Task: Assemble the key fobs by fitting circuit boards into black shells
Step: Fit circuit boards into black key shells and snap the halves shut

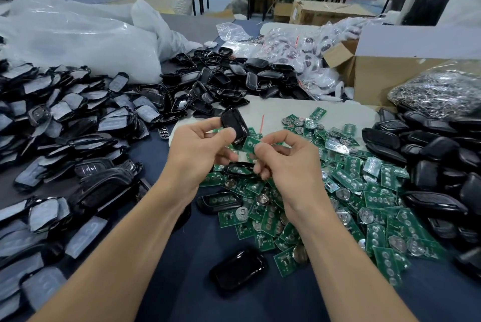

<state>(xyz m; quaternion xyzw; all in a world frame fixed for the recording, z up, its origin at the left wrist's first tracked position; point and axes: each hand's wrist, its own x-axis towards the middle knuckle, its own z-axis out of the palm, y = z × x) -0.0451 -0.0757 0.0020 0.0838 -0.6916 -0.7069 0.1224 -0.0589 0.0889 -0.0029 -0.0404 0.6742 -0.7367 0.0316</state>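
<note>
My left hand [201, 148] grips a glossy black shell [234, 123], held tilted above the table. My right hand [283, 157] pinches a small green circuit board [251, 145] right at the shell's lower end; board and shell touch or nearly touch. Under my hands lies a spread of several green circuit boards [351, 199] with silver coin cells. A black frame piece [238, 168] sits just below my fingers. One closed black shell [238, 271] lies near the table's front edge, between my forearms.
Heaps of black shells lie at the back [229, 74], at the right [437, 162], and film-covered ones at the left [52, 118]. A bag of metal rings [440, 92] and a cardboard box [374, 71] stand at right. Clear plastic bags [78, 40] sit behind.
</note>
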